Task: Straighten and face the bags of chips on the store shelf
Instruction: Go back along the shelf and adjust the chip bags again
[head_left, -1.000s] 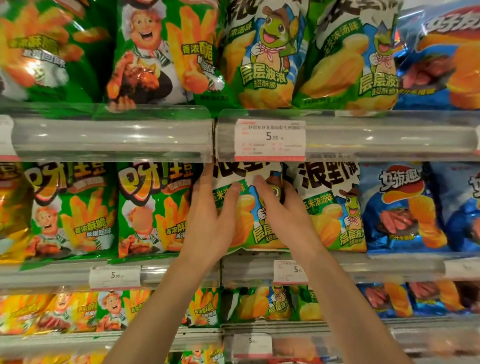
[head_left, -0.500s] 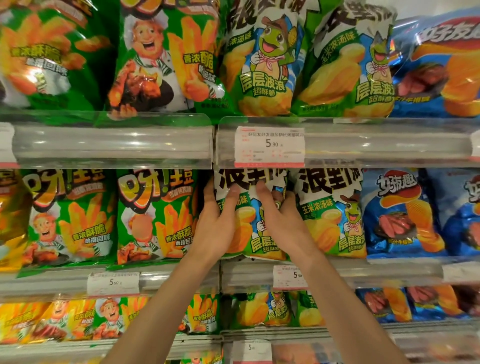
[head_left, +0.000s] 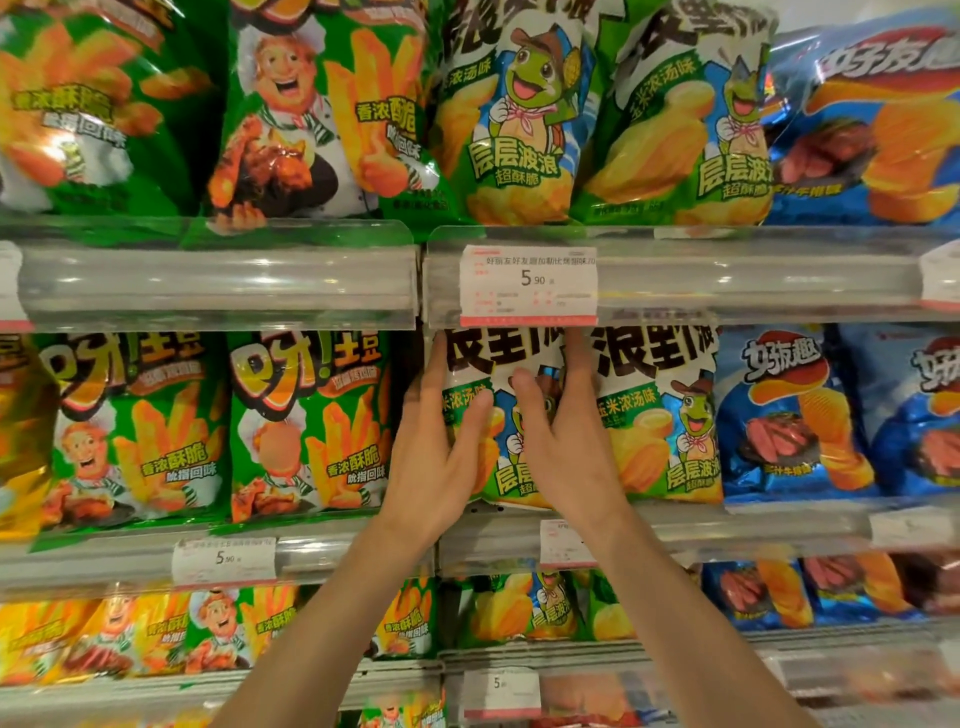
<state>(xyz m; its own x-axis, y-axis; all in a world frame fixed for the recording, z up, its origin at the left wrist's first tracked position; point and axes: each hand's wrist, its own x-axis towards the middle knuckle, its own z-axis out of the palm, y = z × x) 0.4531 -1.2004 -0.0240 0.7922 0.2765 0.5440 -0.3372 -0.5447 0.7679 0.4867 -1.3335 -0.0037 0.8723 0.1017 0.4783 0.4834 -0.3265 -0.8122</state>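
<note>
On the middle shelf (head_left: 727, 525), a green chip bag with a cartoon turtle (head_left: 501, 415) stands upright between a green fries bag (head_left: 306, 426) and a second turtle bag (head_left: 660, 415). The left hand (head_left: 436, 452) holds its left edge, fingers straight up along the side and thumb on the front. The right hand (head_left: 566, 441) holds the right edge in the same way.

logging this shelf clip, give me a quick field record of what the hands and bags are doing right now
setting: store shelves with clear front rails
held bag: green turtle chip bag, middle shelf, upright
left hand: grips the bag's left edge
right hand: grips its right edge
right neighbour: matching turtle bag, touching
left neighbour: green fries bag
price tag: 5.90, rail above
</note>
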